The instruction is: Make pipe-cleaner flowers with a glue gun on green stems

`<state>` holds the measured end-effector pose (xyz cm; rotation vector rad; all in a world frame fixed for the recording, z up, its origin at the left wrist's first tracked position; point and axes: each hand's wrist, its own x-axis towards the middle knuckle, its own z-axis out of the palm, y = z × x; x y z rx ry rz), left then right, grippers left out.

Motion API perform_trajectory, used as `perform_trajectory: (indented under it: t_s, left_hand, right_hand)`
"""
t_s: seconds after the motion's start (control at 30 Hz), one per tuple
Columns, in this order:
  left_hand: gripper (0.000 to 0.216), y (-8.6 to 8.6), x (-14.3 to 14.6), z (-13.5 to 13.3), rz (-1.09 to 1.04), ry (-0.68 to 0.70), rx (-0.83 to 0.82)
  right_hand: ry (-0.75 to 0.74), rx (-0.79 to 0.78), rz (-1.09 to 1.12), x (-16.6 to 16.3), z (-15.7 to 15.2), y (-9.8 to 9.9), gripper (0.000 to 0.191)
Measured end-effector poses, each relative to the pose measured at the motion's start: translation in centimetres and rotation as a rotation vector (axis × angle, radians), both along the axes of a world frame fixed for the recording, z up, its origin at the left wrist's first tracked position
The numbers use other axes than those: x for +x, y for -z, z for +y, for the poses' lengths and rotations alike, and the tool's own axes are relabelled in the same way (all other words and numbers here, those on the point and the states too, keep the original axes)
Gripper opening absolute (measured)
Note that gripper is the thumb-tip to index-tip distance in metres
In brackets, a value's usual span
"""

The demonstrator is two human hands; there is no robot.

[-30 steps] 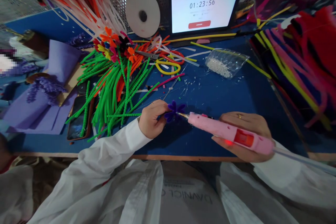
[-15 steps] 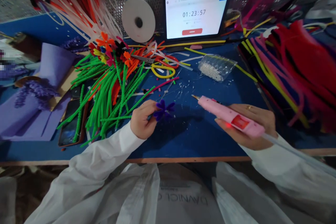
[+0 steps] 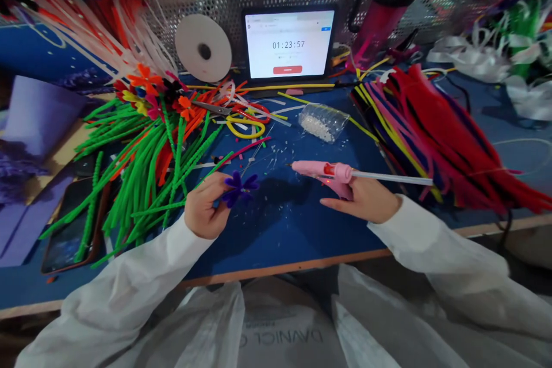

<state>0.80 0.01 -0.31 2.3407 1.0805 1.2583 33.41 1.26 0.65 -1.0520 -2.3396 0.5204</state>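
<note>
Pinched in the fingers of my left hand [image 3: 207,206] is a purple pipe-cleaner flower [image 3: 240,188], its petals facing up and to the right. My right hand [image 3: 366,198] grips a pink hot glue gun [image 3: 321,170] by its handle. The gun's metal nozzle points left toward the flower, with a gap between them, and a glue stick [image 3: 392,177] sticks out of its back. A clear bag of small white beads [image 3: 318,126] lies beyond the gun. Scattered beads and thin strands of glue mark the blue table [image 3: 276,230] between my hands.
Green pipe cleaners [image 3: 142,184] spread left, partly over a phone [image 3: 73,230]. Scissors [image 3: 245,126] lie behind my left hand. Red and pink pipe cleaners [image 3: 452,138] cover the right side. Behind stand a tablet [image 3: 288,57], a ribbon spool [image 3: 190,49] and a pink bottle [image 3: 383,17].
The glue gun has turned from slanting to nearly level, its nozzle closer to the flower. My left hand still pinches the flower. The whole view has shifted to the right.
</note>
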Motion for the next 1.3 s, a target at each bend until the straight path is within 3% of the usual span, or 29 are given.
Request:
perform_trajectory:
  t_s: [0.07, 0.13, 0.17, 0.2, 0.27, 0.37, 0.5, 1.07, 1.3]
  left_hand:
    - [0.01, 0.0, 0.0, 0.0, 0.007, 0.005, 0.008]
    - [0.012, 0.0, 0.0, 0.0, 0.028, 0.008, 0.03]
    - [0.013, 0.0, 0.0, 0.0, 0.036, 0.007, 0.04]
    - [0.013, 0.0, 0.0, 0.0, 0.04, 0.006, 0.047]
    - [0.013, 0.1, 0.0, 0.1, 0.041, 0.0, 0.046]
    - [0.011, 0.1, 0.0, 0.1, 0.044, -0.011, 0.021]
    - [0.01, 0.0, 0.0, 0.1, 0.038, -0.012, 0.052]
    - [0.011, -0.5, 0.5, 0.1, 0.053, 0.021, 0.098]
    - [0.012, -0.7, 0.7, 0.1, 0.047, -0.003, 0.126]
  right_hand:
    - [-0.043, -0.084, -0.121, 2.7, 0.8, -0.4, 0.051]
    - [-0.034, -0.271, -0.202, 5.4, 2.1, -0.7, 0.047]
    - [0.003, -0.376, -0.213, 6.4, 2.9, -0.6, 0.041]
    - [0.112, -0.384, -0.197, 7.1, 3.7, -0.5, 0.034]
    - [0.411, -0.193, -0.279, 7.7, 5.3, 0.2, 0.026]
    - [0.582, 0.03, -0.323, 6.8, 7.1, 1.5, 0.022]
    - [0.577, 0.19, -0.405, 5.6, 7.9, 2.8, 0.021]
    - [0.553, 0.295, -0.551, 4.7, 7.9, 3.2, 0.026]
    - [0.563, 0.377, -0.35, 7.2, 6.4, 1.1, 0.024]
